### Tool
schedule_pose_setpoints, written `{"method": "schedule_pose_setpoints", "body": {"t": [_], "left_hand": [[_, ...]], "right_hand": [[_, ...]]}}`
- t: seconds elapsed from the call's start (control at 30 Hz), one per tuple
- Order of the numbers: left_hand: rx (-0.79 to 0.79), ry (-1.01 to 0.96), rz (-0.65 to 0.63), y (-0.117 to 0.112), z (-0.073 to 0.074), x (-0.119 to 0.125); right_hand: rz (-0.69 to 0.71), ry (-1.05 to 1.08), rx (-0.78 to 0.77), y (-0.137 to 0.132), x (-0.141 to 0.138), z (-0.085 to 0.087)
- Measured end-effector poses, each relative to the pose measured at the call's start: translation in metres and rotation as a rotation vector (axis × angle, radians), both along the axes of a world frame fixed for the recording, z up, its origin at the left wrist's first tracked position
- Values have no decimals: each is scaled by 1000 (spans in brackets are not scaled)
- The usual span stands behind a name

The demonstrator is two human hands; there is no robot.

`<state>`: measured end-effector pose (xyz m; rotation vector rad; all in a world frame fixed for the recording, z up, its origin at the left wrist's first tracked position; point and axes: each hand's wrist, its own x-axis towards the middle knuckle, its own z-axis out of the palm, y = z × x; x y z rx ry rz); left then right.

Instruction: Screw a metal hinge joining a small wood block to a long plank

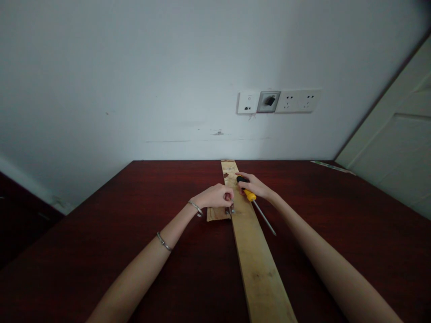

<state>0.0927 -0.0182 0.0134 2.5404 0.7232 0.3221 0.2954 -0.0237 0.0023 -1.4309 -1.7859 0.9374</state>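
Observation:
A long wooden plank lies lengthwise on the dark red table, with a short piece of board against its left side. Where the two meet sits a small metal piece that looks like a hinge. My left hand is closed in a pinch just above this metal piece; whatever is between the fingertips is too small to name. In my right hand, resting over the plank's right edge, is a screwdriver with a yellow and black handle. Its shaft points back towards me, over the table.
The table meets a white wall at its far edge. Sockets and a switch plate are on that wall, one with a black plug. A thin flat strip lies at the back right, near a white door.

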Motion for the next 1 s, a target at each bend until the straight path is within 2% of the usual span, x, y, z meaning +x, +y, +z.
{"method": "schedule_pose_setpoints", "body": {"t": [0.23,0.53,0.73,1.0], "left_hand": [[-95,-66,-11,3,-6,2],[-182,-71,44,0,1,1],[-222,-93,34,1,-1,0],[-173,-75,24,2,0,-1]], "right_hand": [[8,67,-36,-2,2,5],[-18,30,-38,-2,3,9],[-69,-5,-44,0,3,7],[89,-80,-265,-15,-8,12]]}}
